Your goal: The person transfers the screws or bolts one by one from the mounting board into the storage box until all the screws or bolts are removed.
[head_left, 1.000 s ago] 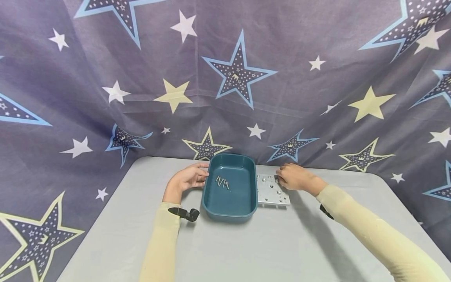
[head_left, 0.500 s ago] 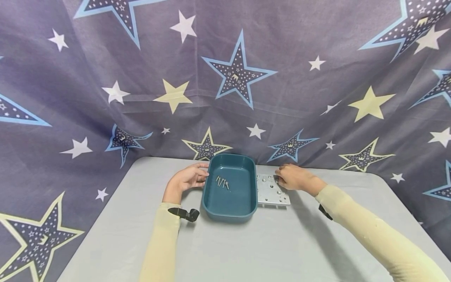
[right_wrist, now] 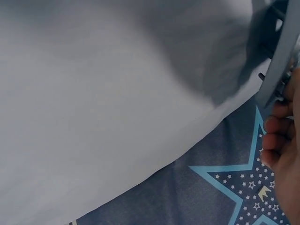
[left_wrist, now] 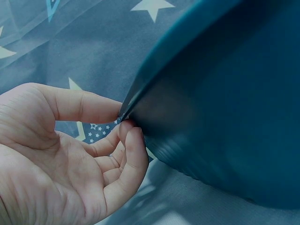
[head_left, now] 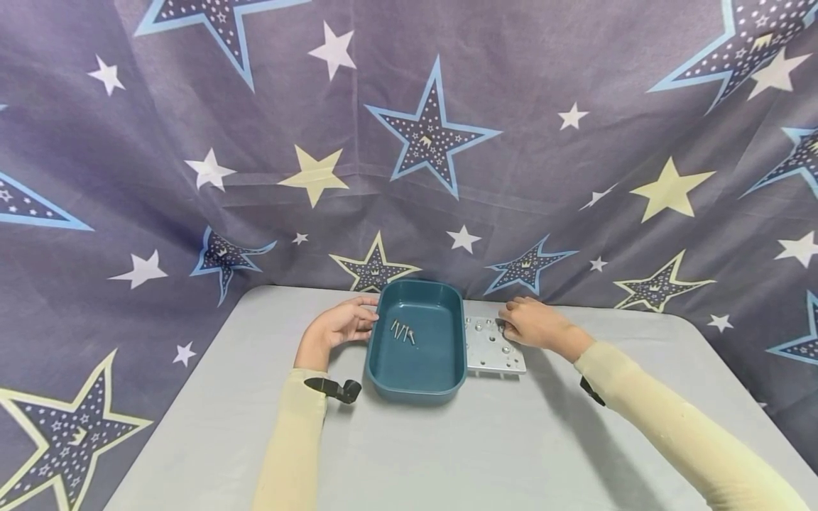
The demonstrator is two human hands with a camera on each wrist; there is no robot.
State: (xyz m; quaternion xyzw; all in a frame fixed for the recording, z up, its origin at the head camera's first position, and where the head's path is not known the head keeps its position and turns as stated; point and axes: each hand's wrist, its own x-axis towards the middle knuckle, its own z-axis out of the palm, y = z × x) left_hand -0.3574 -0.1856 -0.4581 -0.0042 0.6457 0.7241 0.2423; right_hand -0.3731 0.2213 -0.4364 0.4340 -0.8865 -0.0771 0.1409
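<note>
A teal tray [head_left: 417, 392] stands at the middle of the table's far side, with several metal screws [head_left: 404, 332] lying in it. At its left side, my left hand [head_left: 341, 325] pinches the rim; the left wrist view shows the thumb on the tray wall [left_wrist: 211, 112] and the other fingers curled below. Against the tray's right side is a silver metal plate [head_left: 479, 362] with holes, set screws and short legs. My right hand [head_left: 535, 325] is at the plate's far right corner, fingers curled and pinching a screw there, mostly hidden by the fingers.
A light grey cloth covers the table [head_left: 409, 454]. Right behind its far edge hangs a dark curtain [head_left: 537, 206] printed with stars. The right forearm [head_left: 677, 419] reaches in across the table's right side.
The right wrist and sleeve have shifted very slightly; the fingers stay at the same plate corner. The left hand, tray and loose screws keep their places.
</note>
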